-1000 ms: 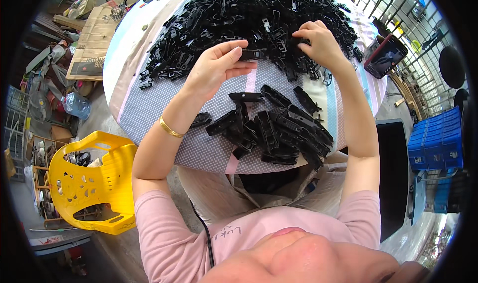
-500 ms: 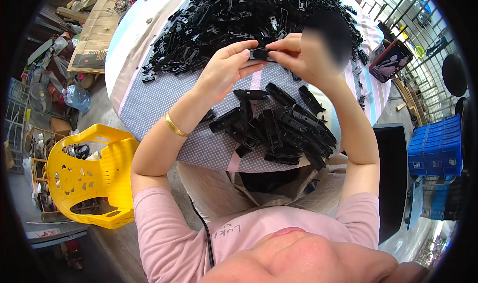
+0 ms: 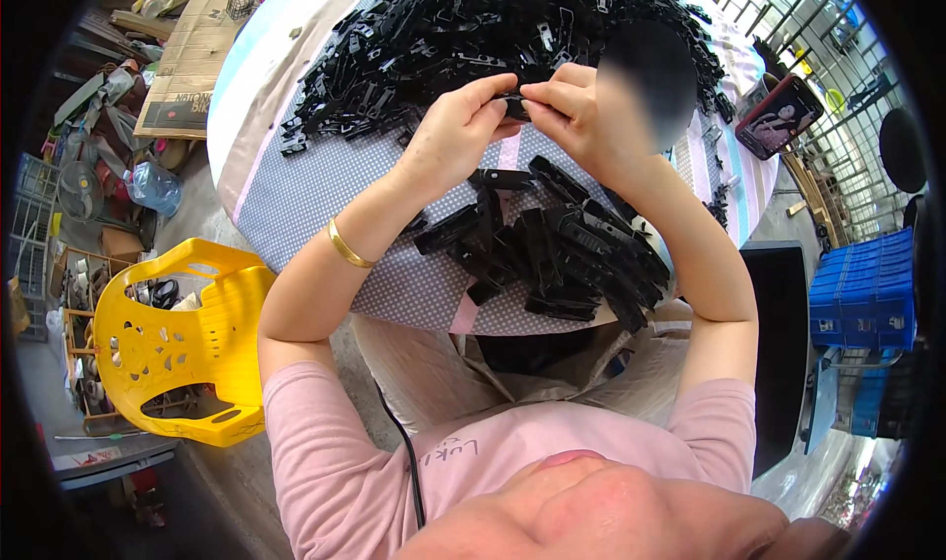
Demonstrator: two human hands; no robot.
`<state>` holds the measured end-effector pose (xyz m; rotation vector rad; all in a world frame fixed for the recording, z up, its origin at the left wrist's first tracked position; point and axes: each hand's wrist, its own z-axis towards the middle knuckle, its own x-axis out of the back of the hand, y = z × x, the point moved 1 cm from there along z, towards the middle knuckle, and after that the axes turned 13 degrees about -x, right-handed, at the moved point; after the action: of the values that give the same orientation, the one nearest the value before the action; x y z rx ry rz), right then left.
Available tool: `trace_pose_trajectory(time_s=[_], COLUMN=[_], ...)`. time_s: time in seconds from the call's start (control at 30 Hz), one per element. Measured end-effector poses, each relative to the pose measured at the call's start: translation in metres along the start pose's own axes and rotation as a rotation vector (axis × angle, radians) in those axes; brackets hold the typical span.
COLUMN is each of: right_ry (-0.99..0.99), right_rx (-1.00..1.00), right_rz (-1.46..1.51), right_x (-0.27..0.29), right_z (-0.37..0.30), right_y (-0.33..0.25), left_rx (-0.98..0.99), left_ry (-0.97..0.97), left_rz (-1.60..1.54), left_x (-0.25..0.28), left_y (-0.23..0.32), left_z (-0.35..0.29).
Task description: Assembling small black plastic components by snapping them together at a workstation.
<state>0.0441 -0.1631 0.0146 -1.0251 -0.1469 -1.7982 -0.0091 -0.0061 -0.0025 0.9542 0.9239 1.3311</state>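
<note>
Over the middle of the table, my left hand (image 3: 455,134) and my right hand (image 3: 576,116) meet at a small black clip-like piece (image 3: 513,109). The left fingers pinch its left end, and the right thumb and forefinger grip its right side. Fingers cover most of the piece, so its exact kind is hard to make out. Beyond my hands spreads a large heap of loose black parts (image 3: 463,42), some with shiny wire-like bits. Closer to me, below my wrists, lies a smaller pile of long black clip-like pieces (image 3: 552,245).
A patterned cloth (image 3: 315,200) covers the round table. A phone with a lit screen (image 3: 778,116) leans at its right edge. A yellow plastic chair (image 3: 236,348) stands left, blue crates (image 3: 859,294) right. A dark round blur hides part of the heap beside my right hand.
My left fingers have closed further around the black piece, and the right hand has shifted slightly left, covering more of it. The phone's picture has changed.
</note>
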Motion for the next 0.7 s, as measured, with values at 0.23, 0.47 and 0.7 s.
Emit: trace_pose_trajectory(time_s=[0.23, 0.47, 0.7], right_ry=[0.055, -0.710, -0.529], right_rx=[0.102, -0.359, -0.373], right_rz=[-0.004, 0.929, 0.873], right_x=[0.005, 0.009, 0.013], right_z=[0.006, 0.006, 0.006], right_y=[0.001, 0.031, 0.023], left_rx=[-0.051, -0.150, -0.178], left_ry=[-0.079, -0.164, -0.148], left_rz=[-0.058, 0.095, -0.143], left_x=[0.004, 0.005, 0.012], left_y=[0.010, 0.012, 0.021], left_z=[0.002, -0.001, 0.001])
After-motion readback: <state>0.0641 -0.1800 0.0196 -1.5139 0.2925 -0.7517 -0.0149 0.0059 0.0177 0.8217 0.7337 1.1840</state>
